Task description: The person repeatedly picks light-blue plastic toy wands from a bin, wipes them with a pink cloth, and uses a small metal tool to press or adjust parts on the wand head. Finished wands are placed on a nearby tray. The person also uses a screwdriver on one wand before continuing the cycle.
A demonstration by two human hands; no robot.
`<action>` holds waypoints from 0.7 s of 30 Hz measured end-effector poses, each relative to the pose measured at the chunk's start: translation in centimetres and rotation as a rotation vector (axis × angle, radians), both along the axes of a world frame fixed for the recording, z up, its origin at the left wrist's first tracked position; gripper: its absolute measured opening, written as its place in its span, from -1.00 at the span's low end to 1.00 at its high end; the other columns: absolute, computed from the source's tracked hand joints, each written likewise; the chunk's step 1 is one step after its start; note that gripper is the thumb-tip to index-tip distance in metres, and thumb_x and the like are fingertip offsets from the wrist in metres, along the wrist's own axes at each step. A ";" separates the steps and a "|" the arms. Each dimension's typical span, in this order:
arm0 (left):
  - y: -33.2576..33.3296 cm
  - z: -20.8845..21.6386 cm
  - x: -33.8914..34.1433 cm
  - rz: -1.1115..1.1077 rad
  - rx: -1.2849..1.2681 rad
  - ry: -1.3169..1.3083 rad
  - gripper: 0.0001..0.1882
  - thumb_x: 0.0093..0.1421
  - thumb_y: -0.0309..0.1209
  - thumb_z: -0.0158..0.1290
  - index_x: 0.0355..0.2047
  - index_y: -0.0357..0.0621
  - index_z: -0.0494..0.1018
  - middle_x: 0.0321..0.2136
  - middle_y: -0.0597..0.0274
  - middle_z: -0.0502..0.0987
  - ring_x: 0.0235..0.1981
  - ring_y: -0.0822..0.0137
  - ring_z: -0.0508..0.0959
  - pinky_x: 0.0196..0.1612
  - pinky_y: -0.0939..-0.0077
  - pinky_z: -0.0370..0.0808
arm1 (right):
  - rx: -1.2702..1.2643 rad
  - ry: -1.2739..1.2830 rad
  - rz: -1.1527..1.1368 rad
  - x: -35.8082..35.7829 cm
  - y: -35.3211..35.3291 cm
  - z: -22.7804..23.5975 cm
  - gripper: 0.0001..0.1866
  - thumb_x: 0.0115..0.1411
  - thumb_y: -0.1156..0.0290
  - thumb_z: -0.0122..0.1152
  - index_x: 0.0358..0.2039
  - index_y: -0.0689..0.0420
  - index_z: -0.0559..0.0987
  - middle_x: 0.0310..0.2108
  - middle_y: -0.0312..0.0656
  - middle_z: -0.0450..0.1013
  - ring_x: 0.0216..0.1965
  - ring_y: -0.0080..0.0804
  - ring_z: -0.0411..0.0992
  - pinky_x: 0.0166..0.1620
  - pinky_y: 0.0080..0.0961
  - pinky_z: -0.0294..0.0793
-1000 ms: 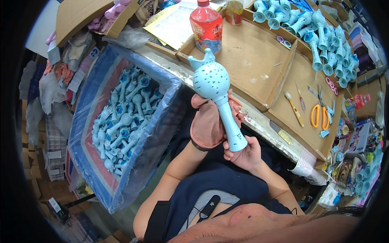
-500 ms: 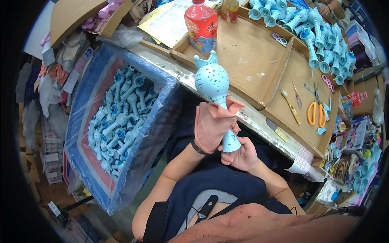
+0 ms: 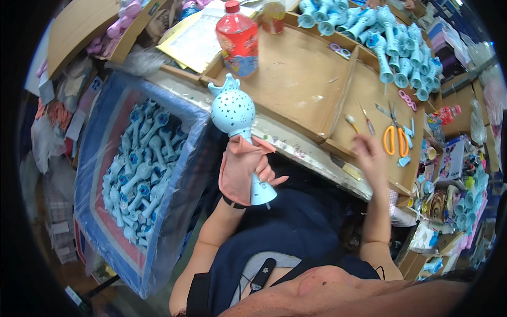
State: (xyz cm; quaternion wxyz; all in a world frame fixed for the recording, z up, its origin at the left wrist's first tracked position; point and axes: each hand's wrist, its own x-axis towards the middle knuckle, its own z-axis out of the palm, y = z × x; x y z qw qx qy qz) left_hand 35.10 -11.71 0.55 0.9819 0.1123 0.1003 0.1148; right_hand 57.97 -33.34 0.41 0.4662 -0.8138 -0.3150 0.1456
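My left hand is closed round the handle of a light-blue toy wand, with a pink cloth between palm and handle. The wand's round head has star-shaped holes and a crown on top; its flared base points down toward me. Over the right part of the cardboard tray, my right hand is blurred, so its grip cannot be made out. It covers most of a white-tipped brush. Beside it lie a thin screwdriver and orange-handled scissors.
On my left stands a blue, plastic-lined bin full of similar wands. More wands are piled at the far right. A red bottle stands at the tray's left edge. A yellow-handled blade lies at the table's front edge.
My right hand has left the wand's base and moved right over the tray. My left hand still holds the wand, now further left in view. The whole view has shifted slightly.
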 end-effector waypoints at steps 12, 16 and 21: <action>0.5 -3.6 -1.9 -0.005 -0.164 -0.093 -0.07 0.10 0.46 -0.21 -0.12 -0.33 0.29 -0.57 0.17 0.31 -0.53 0.19 0.40 -0.02 -0.30 0.46 | -0.172 -0.410 -0.126 4.1 0.4 1.6 -0.87 0.12 0.49 0.25 -0.34 0.26 0.54 -0.45 -0.08 0.52 -0.43 -0.28 0.52 -0.33 -0.41 0.50; 0.0 -4.0 -1.8 0.016 -0.179 -0.185 0.03 0.04 0.50 -0.20 -0.05 -0.39 0.23 -0.52 0.13 0.30 -0.47 0.16 0.40 0.05 -0.28 0.40 | 0.152 -0.338 0.480 -3.0 0.4 5.3 -0.77 0.00 0.65 0.32 -0.28 0.22 0.58 -0.49 -0.16 0.51 -0.51 -0.43 0.50 -0.42 -0.53 0.49; -0.2 -4.6 -1.9 0.018 -0.163 -0.234 0.09 0.02 0.53 -0.21 0.00 -0.43 0.19 -0.51 0.12 0.30 -0.44 0.15 0.40 0.09 -0.23 0.38 | 0.156 -0.344 0.683 -5.3 1.5 6.7 -0.75 -0.04 0.62 0.38 -0.30 0.19 0.58 -0.56 -0.20 0.48 -0.56 -0.34 0.47 -0.48 -0.47 0.44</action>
